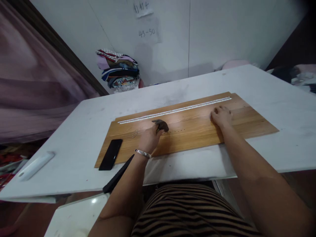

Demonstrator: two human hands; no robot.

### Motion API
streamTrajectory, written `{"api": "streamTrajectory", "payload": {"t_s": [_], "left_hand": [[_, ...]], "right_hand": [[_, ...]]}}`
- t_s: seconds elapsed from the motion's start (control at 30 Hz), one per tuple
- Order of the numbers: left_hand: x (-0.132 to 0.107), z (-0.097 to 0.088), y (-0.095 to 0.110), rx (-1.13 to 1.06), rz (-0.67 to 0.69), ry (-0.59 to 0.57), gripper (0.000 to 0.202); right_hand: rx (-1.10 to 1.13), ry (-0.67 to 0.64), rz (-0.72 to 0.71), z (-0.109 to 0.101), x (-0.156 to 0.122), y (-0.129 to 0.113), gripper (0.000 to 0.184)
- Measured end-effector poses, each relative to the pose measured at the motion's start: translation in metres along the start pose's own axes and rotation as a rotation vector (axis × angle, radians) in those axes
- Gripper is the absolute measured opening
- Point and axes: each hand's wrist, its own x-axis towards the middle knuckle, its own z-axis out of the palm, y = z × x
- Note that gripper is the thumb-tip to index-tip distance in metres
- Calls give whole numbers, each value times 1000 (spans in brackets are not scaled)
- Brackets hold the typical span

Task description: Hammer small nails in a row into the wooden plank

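Note:
A long wooden board [197, 131] lies on a white table [283, 144]. My left hand [149, 140] is closed around a hammer just below its dark head [161, 125], which rests on the board. The black handle [116, 177] runs back under my wrist past the table's front edge. My right hand [221, 116] rests palm down on the board to the right, and nothing shows in it. A row of small dark nail dots [179, 130] sits just right of the hammer head. A few loose nails [134, 133] lie left of my left hand.
A thin white strip [172, 110] runs along the board's far edge. A black phone [110, 154] lies on the board's near left corner. A white handle-like object [36, 164] rests at the table's left. Folded cloths [119, 70] are piled against the white wall.

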Motion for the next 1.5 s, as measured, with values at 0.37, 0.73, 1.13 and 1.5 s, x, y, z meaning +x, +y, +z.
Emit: {"api": "streamTrajectory", "payload": {"t_s": [0.37, 0.73, 1.13, 1.5], "left_hand": [[0, 6, 1, -1, 19, -17, 29], [-1, 3, 2, 2, 23, -11, 28], [1, 4, 0, -9, 19, -4, 30], [-1, 6, 3, -20, 20, -11, 28]], "right_hand": [[-23, -15, 6, -2, 1, -1, 32], [-7, -3, 6, -5, -2, -3, 33], [-14, -17, 3, -1, 0, -1, 35], [10, -8, 9, -3, 0, -2, 32]]}}
